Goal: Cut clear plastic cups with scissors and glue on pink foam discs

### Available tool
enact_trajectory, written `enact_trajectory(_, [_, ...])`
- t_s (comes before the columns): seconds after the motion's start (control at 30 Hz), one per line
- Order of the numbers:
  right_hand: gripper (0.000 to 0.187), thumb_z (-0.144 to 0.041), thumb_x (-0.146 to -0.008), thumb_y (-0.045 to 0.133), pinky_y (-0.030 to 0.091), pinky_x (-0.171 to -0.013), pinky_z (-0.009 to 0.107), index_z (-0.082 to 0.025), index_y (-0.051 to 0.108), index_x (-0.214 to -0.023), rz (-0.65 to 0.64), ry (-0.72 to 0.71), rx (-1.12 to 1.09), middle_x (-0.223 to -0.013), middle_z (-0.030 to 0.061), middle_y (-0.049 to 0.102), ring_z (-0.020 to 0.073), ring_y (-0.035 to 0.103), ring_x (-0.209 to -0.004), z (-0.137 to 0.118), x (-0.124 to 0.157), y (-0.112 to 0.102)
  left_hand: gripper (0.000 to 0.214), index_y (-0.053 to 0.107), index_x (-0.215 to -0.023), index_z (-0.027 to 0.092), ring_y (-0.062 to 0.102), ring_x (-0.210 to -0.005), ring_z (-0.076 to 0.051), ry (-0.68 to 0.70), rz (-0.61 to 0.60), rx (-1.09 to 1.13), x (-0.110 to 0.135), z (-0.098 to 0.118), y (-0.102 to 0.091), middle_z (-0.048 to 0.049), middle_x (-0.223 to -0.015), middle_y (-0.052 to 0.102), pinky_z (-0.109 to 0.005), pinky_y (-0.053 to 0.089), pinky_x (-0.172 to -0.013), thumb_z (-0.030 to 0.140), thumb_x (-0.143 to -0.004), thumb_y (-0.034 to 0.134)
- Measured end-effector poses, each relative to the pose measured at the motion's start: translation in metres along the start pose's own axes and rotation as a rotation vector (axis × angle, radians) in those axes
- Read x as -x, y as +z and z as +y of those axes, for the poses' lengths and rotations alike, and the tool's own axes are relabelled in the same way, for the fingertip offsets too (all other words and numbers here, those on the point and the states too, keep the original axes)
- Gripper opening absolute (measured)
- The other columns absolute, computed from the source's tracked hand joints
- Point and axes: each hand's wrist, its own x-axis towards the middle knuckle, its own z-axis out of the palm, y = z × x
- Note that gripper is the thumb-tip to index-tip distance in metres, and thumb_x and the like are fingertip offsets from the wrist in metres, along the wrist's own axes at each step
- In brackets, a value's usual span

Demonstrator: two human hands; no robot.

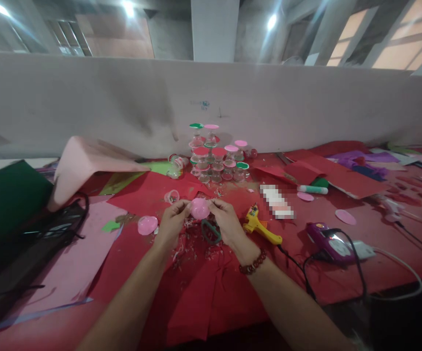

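Between my left hand [174,219] and my right hand [227,219], a small pink disc [200,208] is pinched by its two sides above the red table. The disc looks shiny; whether a clear cup is joined to it I cannot tell. Left of my left hand lies a second pink round piece [147,225], and a small clear plastic cup [172,196] stands just beyond. A dark green ring-like scrap [211,231] is beneath my hands. The yellow glue gun [260,226] rests to the right of my right hand.
Stacked clear cups with coloured round tops [216,161] stand by the wall. A purple power strip [330,243] with cords lies right. Coloured paper sheets [86,253] and a black bag [31,258] are left; a glue stick [312,189] and a pink circle [345,217] are right.
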Motion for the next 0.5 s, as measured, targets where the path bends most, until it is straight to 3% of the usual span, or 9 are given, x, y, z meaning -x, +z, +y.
enact_trajectory(0.1, [0.023, -0.041, -0.065, 0.068, 0.041, -0.064, 0.025, -0.019, 0.07, -0.071, -0.076, 0.049, -0.007, -0.067, -0.0009, 0.063, 0.0138, 0.052, -0.066, -0.003, 0.001, 0.001, 0.023, 0.065, -0.061, 0.016, 0.046, -0.057, -0.011, -0.011, 0.027, -0.027, -0.001, 0.0, -0.004, 0.0003, -0.059, 0.055, -0.022, 0.038, -0.057, 0.037, -0.059, 0.075])
enact_trajectory(0.37, [0.022, -0.036, -0.055, 0.076, 0.042, -0.064, 0.026, -0.019, 0.069, -0.067, 0.022, 0.103, -0.213, -0.068, -0.0005, 0.065, 0.0121, 0.052, -0.062, -0.011, 0.001, 0.0, 0.028, 0.066, -0.069, 0.015, 0.045, -0.058, -0.011, -0.069, -0.028, 0.037, -0.001, -0.004, 0.001, 0.0007, -0.061, 0.055, -0.022, 0.037, -0.058, 0.043, -0.065, 0.071])
enact_trajectory(0.5, [0.024, -0.035, -0.052, 0.077, 0.043, -0.064, 0.027, -0.018, 0.069, -0.067, -0.054, 0.156, -0.215, -0.067, 0.0003, 0.066, 0.013, 0.055, -0.062, -0.01, 0.005, 0.006, 0.026, 0.063, -0.061, 0.015, 0.043, -0.057, -0.01, -0.017, 0.066, -0.038, -0.003, -0.004, -0.004, 0.0025, -0.058, 0.052, -0.022, 0.034, -0.057, 0.039, -0.063, 0.074])
